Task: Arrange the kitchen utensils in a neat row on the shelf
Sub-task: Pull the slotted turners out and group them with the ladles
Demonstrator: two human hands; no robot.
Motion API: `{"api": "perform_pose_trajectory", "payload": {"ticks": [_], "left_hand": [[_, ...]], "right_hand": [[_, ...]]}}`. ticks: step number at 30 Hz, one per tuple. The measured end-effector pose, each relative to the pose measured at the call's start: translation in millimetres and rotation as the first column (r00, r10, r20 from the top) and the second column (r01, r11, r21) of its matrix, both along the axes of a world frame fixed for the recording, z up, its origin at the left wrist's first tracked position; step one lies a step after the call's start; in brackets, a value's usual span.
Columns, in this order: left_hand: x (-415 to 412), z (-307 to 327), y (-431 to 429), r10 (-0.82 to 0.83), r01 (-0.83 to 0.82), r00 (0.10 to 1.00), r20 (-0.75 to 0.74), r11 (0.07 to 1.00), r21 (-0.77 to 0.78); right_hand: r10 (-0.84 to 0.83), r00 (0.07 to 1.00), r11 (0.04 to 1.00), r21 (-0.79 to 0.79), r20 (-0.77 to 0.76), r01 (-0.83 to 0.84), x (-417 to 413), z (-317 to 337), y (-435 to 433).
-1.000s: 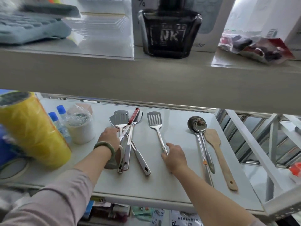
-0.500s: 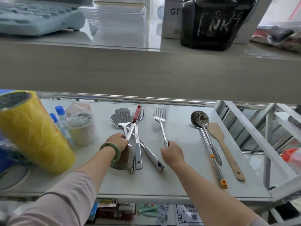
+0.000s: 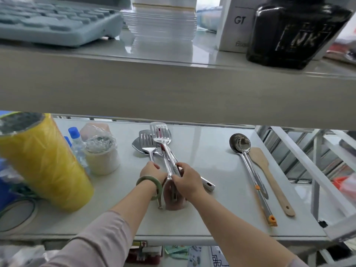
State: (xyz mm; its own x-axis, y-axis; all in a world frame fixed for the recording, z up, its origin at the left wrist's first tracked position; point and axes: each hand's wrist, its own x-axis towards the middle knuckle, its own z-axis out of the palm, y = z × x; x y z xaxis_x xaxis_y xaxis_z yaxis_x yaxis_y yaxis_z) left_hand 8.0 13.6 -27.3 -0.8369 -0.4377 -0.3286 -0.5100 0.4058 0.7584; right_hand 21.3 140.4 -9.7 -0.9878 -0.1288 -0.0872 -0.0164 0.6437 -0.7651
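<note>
On the white shelf (image 3: pixel 212 205) a bundle of metal utensils lies at the centre. My right hand (image 3: pixel 187 183) is closed on the handle of a slotted spatula (image 3: pixel 160 132), whose head is tilted up over the bundle. My left hand (image 3: pixel 152 171), with a green bangle at the wrist, grips the handles of the bundle, which includes a second slotted spatula (image 3: pixel 146 140) and a solid turner (image 3: pixel 136 146). The two hands touch. A steel ladle (image 3: pixel 240 144) and a wooden spatula (image 3: pixel 264 166) lie side by side to the right, apart from the bundle.
A yellow roll (image 3: pixel 44 162), small blue-capped bottles (image 3: pixel 74 135) and a plastic-wrapped cup (image 3: pixel 102 156) crowd the left end. A tape ring (image 3: pixel 17 214) lies front left. The upper shelf board (image 3: pixel 173 89) hangs close overhead. A white rack (image 3: pixel 300 166) borders the right.
My right hand has carried the slotted spatula leftward from its own spot onto the bundle, meeting my left hand. The left hand stayed on the handles. The ladle and wooden spatula have not moved.
</note>
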Motion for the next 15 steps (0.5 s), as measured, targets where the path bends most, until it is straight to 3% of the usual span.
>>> {"api": "perform_pose_trajectory", "payload": {"ticks": [10,15], "left_hand": [[5.2,-7.7,-23.0,-0.096,0.177,0.974,0.207,0.888,-0.425],[4.8,-8.8,-41.0,-0.096,0.124,0.991,0.095,0.924,-0.361]], "right_hand": [[0.024,1.0,0.999,-0.029,0.007,-0.024,4.4,-6.7,-21.5],[0.018,0.999,0.999,-0.043,0.027,-0.017,6.9,-6.6,-26.0]]}}
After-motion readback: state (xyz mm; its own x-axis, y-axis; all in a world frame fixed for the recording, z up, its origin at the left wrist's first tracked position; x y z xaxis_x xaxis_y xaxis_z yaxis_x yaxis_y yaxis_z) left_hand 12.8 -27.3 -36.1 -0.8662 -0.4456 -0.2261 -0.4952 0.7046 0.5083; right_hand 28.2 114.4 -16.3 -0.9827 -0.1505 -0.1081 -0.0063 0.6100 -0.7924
